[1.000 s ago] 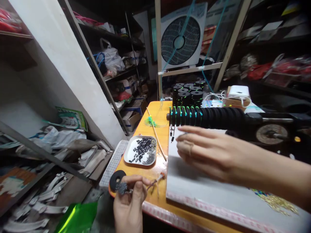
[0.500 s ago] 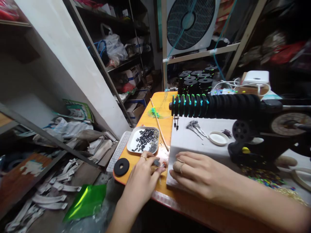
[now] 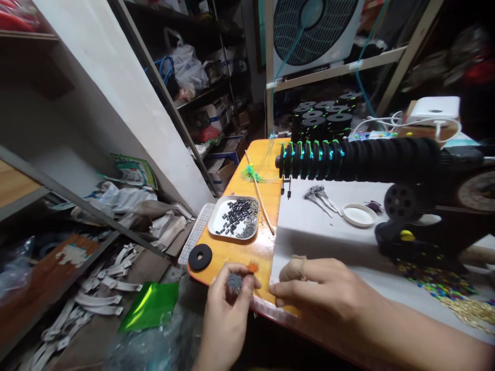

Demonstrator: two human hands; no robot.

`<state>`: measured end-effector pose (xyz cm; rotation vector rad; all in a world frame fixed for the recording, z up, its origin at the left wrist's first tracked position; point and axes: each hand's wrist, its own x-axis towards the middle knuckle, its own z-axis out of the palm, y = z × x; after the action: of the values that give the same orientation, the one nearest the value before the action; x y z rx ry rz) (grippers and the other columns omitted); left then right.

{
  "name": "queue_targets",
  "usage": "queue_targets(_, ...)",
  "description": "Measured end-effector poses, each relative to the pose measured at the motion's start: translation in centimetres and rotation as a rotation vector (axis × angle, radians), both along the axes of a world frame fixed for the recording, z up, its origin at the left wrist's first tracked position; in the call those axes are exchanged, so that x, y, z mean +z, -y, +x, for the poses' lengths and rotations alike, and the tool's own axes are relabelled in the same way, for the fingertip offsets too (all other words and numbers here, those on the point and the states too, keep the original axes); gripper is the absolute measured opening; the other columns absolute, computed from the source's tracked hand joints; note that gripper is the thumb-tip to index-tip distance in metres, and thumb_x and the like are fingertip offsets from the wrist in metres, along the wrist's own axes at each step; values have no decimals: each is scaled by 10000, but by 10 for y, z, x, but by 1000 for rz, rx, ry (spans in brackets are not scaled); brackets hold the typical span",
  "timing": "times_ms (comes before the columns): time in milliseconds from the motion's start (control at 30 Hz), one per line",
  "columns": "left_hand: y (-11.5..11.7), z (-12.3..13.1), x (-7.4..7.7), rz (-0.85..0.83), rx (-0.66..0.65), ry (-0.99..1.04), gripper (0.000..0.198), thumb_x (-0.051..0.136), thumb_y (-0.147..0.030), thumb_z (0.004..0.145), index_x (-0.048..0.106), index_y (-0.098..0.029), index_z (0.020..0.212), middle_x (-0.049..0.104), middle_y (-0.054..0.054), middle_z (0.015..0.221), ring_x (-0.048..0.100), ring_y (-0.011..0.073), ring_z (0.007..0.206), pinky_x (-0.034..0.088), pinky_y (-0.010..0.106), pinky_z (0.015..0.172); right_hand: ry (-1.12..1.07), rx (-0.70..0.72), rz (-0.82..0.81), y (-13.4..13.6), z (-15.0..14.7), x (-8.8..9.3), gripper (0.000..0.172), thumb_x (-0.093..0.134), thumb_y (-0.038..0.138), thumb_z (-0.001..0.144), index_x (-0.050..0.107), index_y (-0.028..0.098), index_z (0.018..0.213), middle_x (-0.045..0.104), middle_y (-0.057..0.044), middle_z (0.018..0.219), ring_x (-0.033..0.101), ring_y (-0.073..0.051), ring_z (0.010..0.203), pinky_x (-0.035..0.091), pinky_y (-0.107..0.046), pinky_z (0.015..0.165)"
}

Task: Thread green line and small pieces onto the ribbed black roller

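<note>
My left hand (image 3: pixel 226 317) is at the near edge of the orange table (image 3: pixel 235 255), fingers pinched round a small grey bundle of pins (image 3: pixel 234 282) with an orange tuft (image 3: pixel 252 267) beside it. My right hand (image 3: pixel 328 296) lies on the near edge of the white board (image 3: pixel 328 242), fingers curled and pinched together; a cloth-like wrap covers one finger (image 3: pixel 293 269). Whether it holds anything is hidden. A black foam ring (image 3: pixel 200 256) lies left of my left hand. A metal tray of small black tubes (image 3: pixel 234 224) sits behind it.
A long rod of black foam rings with cyan-green thread (image 3: pixel 348 159) spans the table on a black stand (image 3: pixel 410 237). Behind are stacked black rings (image 3: pixel 325 121), a fan (image 3: pixel 313 26), a thin wooden stick (image 3: pixel 260 195), a white lid (image 3: pixel 359 215), shelves at left, and a green foil (image 3: pixel 149 312) on the floor.
My left hand set the black ring down on the table, then drew back toward me holding the grey bundle. My right hand pulled back from near the rod to the board's near edge.
</note>
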<state>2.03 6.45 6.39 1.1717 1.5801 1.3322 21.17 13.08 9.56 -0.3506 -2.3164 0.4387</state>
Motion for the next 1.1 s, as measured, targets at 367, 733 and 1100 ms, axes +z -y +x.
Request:
queue_targets(367, 18, 40, -15, 53, 218, 484, 311, 859, -432, 701, 709, -175, 792, 709, 22, 740, 676, 169, 720, 537, 235, 683, -191, 1, -557, 6, -9, 3, 134, 651, 142, 906, 780, 177, 923, 711, -33, 758, 629, -109, 651, 464, -195, 580)
queue_targets(733, 16, 63, -10, 186, 318, 390, 321, 859, -488, 669, 713, -210, 736, 684, -15, 729, 650, 126, 714, 526, 173, 690, -110, -95, -652, 11, -9, 4, 161, 591, 174, 915, 712, 162, 810, 682, -25, 746, 597, -115, 646, 438, -219, 574)
queue_targets(1100, 24, 36, -13, 171, 269, 585, 301, 843, -409, 735, 662, -171, 701, 626, -14, 645, 602, 107, 630, 493, 176, 628, -49, 15, -440, 13, -2, 9, 146, 624, 69, 904, 730, 168, 926, 664, -44, 834, 600, -110, 726, 443, -190, 606)
